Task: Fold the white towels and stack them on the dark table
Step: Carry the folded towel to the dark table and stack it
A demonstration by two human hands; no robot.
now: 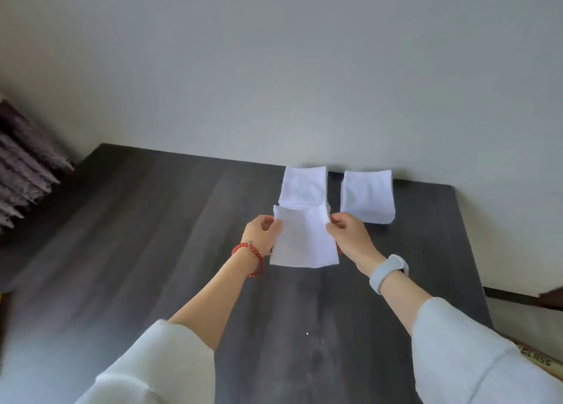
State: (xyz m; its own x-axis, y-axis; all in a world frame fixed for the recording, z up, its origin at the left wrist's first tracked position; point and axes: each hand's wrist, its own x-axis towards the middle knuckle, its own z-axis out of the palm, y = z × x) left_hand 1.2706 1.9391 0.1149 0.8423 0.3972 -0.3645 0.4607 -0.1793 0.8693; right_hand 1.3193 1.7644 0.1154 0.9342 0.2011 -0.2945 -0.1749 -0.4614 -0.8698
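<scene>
The left hand (261, 233) and right hand (350, 239) each pinch a side edge of a white towel (303, 239) held above the dark table (152, 236); its far edge overlaps the left stack (304, 186). The right stack (367, 199) sits just beside, near the table's far edge; bare tabletop stretches to the left.

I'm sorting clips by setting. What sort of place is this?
Probably a room in a home, though that is a guess: a dark wood-grain table pushed against a plain pale wall, with small stacks of white towels on it and dark fringed fabric at the left.
</scene>
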